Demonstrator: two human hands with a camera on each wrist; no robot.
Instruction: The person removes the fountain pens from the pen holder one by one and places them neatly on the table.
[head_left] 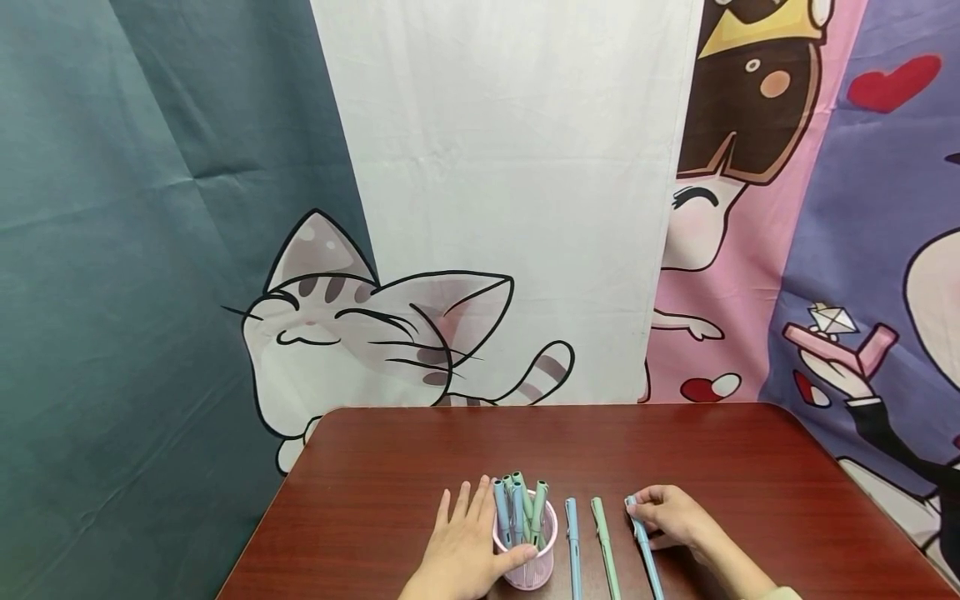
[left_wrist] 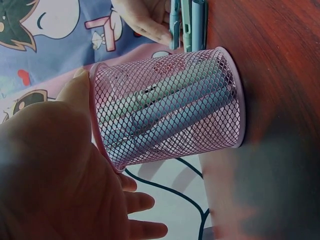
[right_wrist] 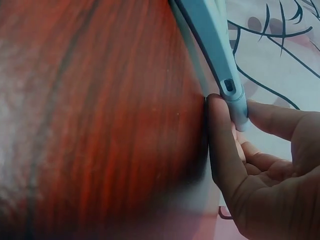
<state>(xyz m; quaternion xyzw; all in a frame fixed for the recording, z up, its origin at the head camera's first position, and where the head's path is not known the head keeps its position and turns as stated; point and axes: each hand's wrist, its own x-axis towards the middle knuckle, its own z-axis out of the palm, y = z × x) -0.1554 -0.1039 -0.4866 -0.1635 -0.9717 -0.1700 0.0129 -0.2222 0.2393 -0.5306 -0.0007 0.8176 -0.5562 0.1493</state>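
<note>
The blue pen (head_left: 646,552), rightmost of a row on the counter (head_left: 390,500), has its far end pinched between the thumb and fingers of the right hand (head_left: 675,517), a grip that, we judge, leaves most of its length free. To its left are a green pen (head_left: 606,546) and a second blue pen (head_left: 574,546). We see the left hand (head_left: 467,542) spread, straight-fingered, against the pink mesh pen cup (head_left: 534,575), likely steadying it.

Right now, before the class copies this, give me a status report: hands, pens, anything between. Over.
Left hand touching pink mesh cup. Right hand pinching rightmost blue pen. Between cup and held pen: second blue pen, green pen.
</note>
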